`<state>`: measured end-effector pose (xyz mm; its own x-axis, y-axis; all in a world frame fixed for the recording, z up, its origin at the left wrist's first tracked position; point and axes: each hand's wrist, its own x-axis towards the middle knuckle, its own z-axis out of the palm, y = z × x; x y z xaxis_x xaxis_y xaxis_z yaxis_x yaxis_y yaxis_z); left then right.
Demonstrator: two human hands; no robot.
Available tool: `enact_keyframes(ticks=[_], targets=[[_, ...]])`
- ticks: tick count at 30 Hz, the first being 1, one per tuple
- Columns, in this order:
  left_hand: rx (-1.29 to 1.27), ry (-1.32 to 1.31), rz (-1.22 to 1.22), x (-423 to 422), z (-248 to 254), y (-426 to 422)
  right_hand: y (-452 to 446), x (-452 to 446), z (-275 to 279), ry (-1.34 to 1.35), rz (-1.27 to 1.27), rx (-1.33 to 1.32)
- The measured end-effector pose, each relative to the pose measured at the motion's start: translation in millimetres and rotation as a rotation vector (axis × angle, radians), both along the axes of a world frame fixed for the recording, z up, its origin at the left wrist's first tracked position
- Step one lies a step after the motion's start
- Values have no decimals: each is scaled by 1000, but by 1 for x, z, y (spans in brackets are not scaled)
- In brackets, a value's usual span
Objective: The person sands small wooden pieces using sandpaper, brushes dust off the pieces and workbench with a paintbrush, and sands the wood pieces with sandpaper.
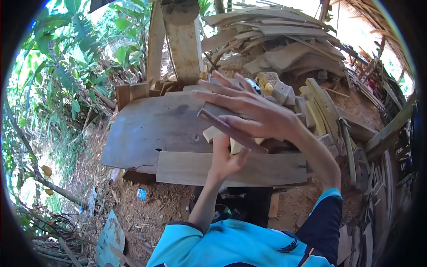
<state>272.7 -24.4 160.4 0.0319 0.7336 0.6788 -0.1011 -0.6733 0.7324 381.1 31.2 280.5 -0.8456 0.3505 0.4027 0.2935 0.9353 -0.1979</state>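
Observation:
In my left hand [226, 161] I hold a small dark wooden board [231, 129], tilted with its edge toward me. My left fingers are mostly hidden behind it, and the thumb sticks out to the right. Over the board's upper face my right hand [262, 109] lies flat with its fingers stretched and apart. Below both hands a long pale plank [191, 168] rests across the front of a wide grey wooden worktop [147, 127]. Pale wood blocks [209, 133] show on the worktop, partly covered by my left hand.
A big stack of thin boards [284, 33] stands behind the worktop. More blocks [283, 92] and curved offcuts [318, 109] lie at the right. An upright wooden post [183, 49] rises at the back. Wood scraps cover the ground, with a bluish sheet [110, 240] lower left.

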Motion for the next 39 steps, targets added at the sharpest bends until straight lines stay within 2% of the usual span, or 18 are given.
enact_keyframes(ticks=[1,3,6,8,9,11,15,17,19,22,24,27,28,29,32,35,38,39], targets=[[-101,-106,12,5,-6,-4,1,-1,-8,136,64,-92],[-115,-26,146,0,-12,-11,-8,-1,-18,259,94,-126],[479,-274,270,1,4,4,-28,-4,-27,503,58,-218],[501,-118,347,-4,21,-6,-36,-18,-60,774,17,-342],[475,-42,359,-5,24,-10,-35,-34,-107,860,40,-594],[496,100,500,-10,37,-15,-46,-41,-140,830,71,-826],[353,-173,459,-33,27,-18,-68,-32,-162,662,-97,-718],[347,-185,427,-42,23,-14,-74,-28,-186,615,-229,-688],[353,-152,401,-46,24,-13,-76,-27,-181,636,-282,-583],[358,-70,371,-32,29,-17,-79,-45,-136,876,-19,-524],[347,-39,384,-23,33,-21,-82,-50,-98,923,84,-574],[293,-194,344,-21,23,-18,-66,-46,-87,806,196,-578],[268,-241,339,-25,23,-17,-61,-47,-91,737,230,-575],[304,-139,413,-33,25,-16,-61,-45,-115,676,122,-584],[324,-178,403,-45,17,-12,-65,-31,-208,613,-195,-800],[386,-88,328,-45,19,-9,-68,-41,-181,694,-99,-616],[371,4,333,-33,25,-18,-63,-51,-86,718,93,-451],[325,-11,381,-35,28,-17,-59,-56,-62,709,117,-577]])
